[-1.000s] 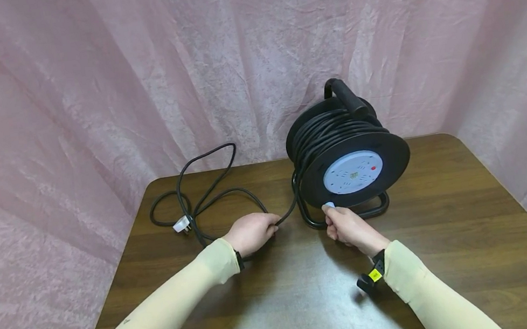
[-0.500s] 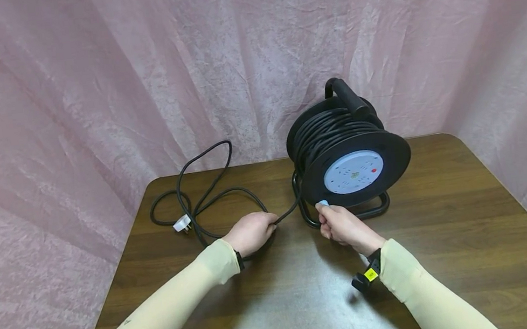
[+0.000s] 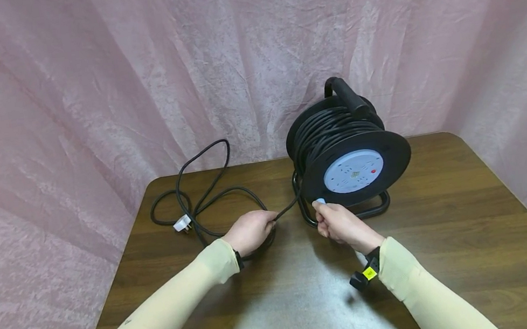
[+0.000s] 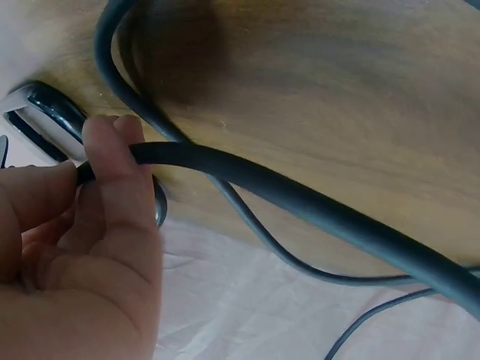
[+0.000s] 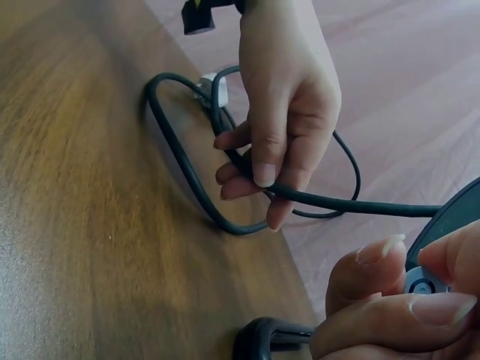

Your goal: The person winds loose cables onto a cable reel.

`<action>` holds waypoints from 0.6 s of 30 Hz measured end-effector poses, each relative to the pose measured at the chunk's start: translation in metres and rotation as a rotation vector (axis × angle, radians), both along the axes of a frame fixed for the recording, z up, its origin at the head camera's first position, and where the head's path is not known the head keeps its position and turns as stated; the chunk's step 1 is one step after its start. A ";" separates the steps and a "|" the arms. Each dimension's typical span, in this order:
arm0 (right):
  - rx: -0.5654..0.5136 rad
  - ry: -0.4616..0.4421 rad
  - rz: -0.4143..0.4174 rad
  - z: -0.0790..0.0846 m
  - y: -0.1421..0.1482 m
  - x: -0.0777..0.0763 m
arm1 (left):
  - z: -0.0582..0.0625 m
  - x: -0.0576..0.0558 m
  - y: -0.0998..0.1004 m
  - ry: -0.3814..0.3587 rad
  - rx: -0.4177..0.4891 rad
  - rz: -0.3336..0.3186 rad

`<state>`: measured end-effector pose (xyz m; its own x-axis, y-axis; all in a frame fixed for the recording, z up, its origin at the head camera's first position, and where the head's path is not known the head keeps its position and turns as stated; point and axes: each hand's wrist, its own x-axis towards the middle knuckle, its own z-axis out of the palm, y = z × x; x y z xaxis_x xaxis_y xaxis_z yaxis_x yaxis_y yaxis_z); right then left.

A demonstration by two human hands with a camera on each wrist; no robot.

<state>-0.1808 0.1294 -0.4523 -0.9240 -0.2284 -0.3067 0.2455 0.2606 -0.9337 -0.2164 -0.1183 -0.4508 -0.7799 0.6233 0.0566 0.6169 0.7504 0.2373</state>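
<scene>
A black cable reel (image 3: 312,183) stands tilted at the table's back right, thickly wound with black cable. Its front disc carries a round pale-blue socket panel (image 3: 354,171) with a red button. At the disc's lower left, my right hand (image 3: 345,227) pinches a small light-blue crank knob (image 5: 421,282) between thumb and fingers. My left hand (image 3: 250,232) holds the loose cable (image 4: 300,191) left of the reel, thumb and fingertips closed round it. From there one stretch runs up to the reel. The rest lies in loops leftward, ending in a white plug (image 3: 182,223).
The wooden table (image 3: 461,229) has its back edge against a pink curtain (image 3: 252,68). A black tube stand (image 3: 376,210) supports the reel, and a black carrying handle (image 3: 350,97) rises from its top. Cable loops (image 3: 209,195) spread over the back left.
My right hand has moved a little left and up with the knob. The far cable loop has shifted slightly left. My left hand stays in nearly the same place.
</scene>
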 end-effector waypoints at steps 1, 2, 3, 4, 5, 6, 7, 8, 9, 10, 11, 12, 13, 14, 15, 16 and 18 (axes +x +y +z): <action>-0.001 0.000 0.000 0.000 -0.001 0.000 | 0.000 0.000 -0.001 0.012 -0.007 0.006; -0.001 0.000 0.001 0.001 -0.001 0.000 | 0.000 0.001 -0.001 0.029 -0.019 0.010; 0.002 -0.001 0.000 0.001 -0.001 0.000 | 0.000 0.001 -0.002 0.048 -0.032 0.017; 0.002 -0.002 0.000 0.002 -0.002 0.000 | 0.000 0.001 -0.003 0.069 -0.045 0.023; 0.002 -0.003 0.000 0.002 -0.002 -0.001 | -0.001 0.001 -0.003 0.094 -0.059 0.029; 0.002 -0.004 0.000 0.003 -0.002 -0.001 | -0.001 0.001 -0.004 0.120 -0.075 0.034; 0.002 -0.004 0.001 0.003 -0.002 -0.001 | -0.001 0.002 -0.005 0.143 -0.086 0.041; 0.004 -0.003 0.002 0.004 -0.003 -0.001 | -0.002 0.002 -0.005 0.162 -0.095 0.044; 0.006 -0.001 0.005 0.005 -0.003 -0.001 | -0.002 0.002 -0.006 0.173 -0.101 0.048; 0.006 0.002 0.010 0.006 -0.003 -0.001 | -0.002 0.003 -0.008 0.181 -0.104 0.051; 0.009 0.006 0.016 0.007 -0.004 -0.001 | -0.003 0.003 -0.009 0.186 -0.107 0.054; 0.011 0.008 0.019 0.008 -0.004 -0.001 | -0.003 0.004 -0.010 0.184 -0.107 0.057; 0.013 0.009 0.023 0.009 -0.005 -0.001 | -0.003 0.005 -0.012 0.179 -0.104 0.061; 0.015 0.010 0.026 0.010 -0.005 -0.001 | -0.003 0.006 -0.014 0.175 -0.103 0.063; 0.015 0.009 0.028 0.010 -0.005 -0.001 | -0.003 0.006 -0.015 0.170 -0.097 0.066; 0.015 0.008 0.029 0.011 -0.005 -0.001 | -0.003 0.007 -0.017 0.169 -0.093 0.070; 0.015 0.008 0.026 0.012 -0.006 0.000 | -0.002 0.008 -0.020 0.168 -0.080 0.074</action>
<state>-0.1813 0.1235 -0.4401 -0.9202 -0.2482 -0.3026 0.2306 0.2810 -0.9316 -0.2085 -0.1387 -0.4530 -0.8077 0.5720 0.1426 0.5849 0.8078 0.0729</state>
